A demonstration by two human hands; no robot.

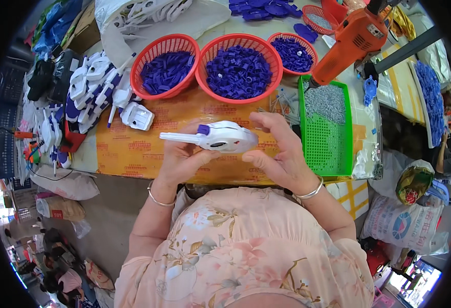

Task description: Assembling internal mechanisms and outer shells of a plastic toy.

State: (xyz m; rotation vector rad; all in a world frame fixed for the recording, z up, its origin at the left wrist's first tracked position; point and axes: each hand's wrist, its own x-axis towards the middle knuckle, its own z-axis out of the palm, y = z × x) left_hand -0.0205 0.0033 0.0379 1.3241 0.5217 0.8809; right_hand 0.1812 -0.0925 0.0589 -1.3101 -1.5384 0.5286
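Observation:
A white plastic housing [228,137] with a long narrow end, dark oval openings and a small purple piece [204,129] on its upper edge is held above the table. My left hand [182,159] is closed around its narrow part, with the thumb below. Around its rounded right end is my right hand [282,149], fingers and thumb spread apart without gripping it. Another white housing [136,116] lies on the table to the left, beside a pile of white and purple assembled pieces [94,84].
Red baskets of purple parts [166,72] [241,72] [292,54] line the back. A green tray [349,149] holds small silvery pieces [325,102] at the right, under an orange power screwdriver [348,46]. Orange-brown tape covers the tabletop [125,149]. White sacks [402,220] stand below.

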